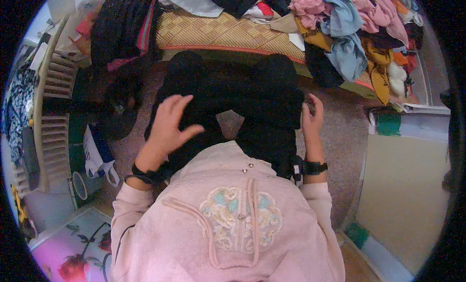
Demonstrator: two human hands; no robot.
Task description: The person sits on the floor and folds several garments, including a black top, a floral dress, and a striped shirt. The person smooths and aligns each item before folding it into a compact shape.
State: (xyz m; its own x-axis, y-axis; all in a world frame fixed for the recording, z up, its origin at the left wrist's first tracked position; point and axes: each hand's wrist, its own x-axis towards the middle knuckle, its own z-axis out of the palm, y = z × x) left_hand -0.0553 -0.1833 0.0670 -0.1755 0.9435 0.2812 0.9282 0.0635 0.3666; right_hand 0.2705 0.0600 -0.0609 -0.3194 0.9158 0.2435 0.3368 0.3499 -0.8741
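Black cloth (233,89) covers my lap and thighs; it is too dark to tell whether it is only trousers or also a separate garment. Above its left side my left hand (169,123) hovers with thumb and fingers spread, holding nothing. At the cloth's right edge is my right hand (313,116), its fingers loosely bent and apart from the thumb. I see nothing in it, and whether its fingertips touch the cloth is unclear. Before my knees stands a bed edge with a woven mat (225,32), piled with clothes.
Blue cloth (346,52), pink cloth (386,16) and mustard cloth (378,67) hang at the bed's right. Dark clothing (116,27) drapes at the left. A paper bag (98,151) stands on the floor by a slatted wooden frame (54,136). A pale panel (404,187) is at right.
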